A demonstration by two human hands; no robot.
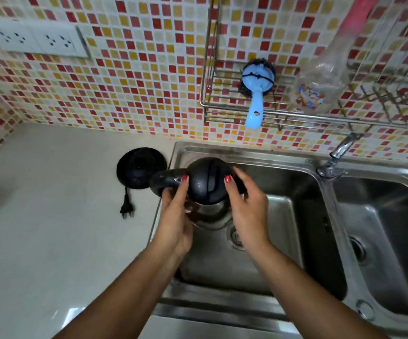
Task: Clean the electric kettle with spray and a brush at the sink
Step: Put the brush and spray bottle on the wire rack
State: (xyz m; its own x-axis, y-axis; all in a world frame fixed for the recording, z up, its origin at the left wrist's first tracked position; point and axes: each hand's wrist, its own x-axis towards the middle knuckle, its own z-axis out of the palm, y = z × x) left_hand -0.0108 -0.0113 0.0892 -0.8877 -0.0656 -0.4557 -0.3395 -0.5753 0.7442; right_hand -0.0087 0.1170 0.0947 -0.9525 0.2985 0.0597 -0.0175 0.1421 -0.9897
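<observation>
We find the electric kettle held over the left basin of the steel sink, its black lid closed and facing up, its handle pointing left toward the counter. Both hands are clamped on it. The left hand wraps the body beside the handle, with one fingertip up at the lid's edge. The right hand cups the opposite side, fingers curled round the body.

The kettle's round black base sits on the counter just left of the sink, its cord and plug lying in front of it. A blue brush rests in the wire rack on the tiled wall, beside a clear plastic bottle. The faucet stands between the two basins.
</observation>
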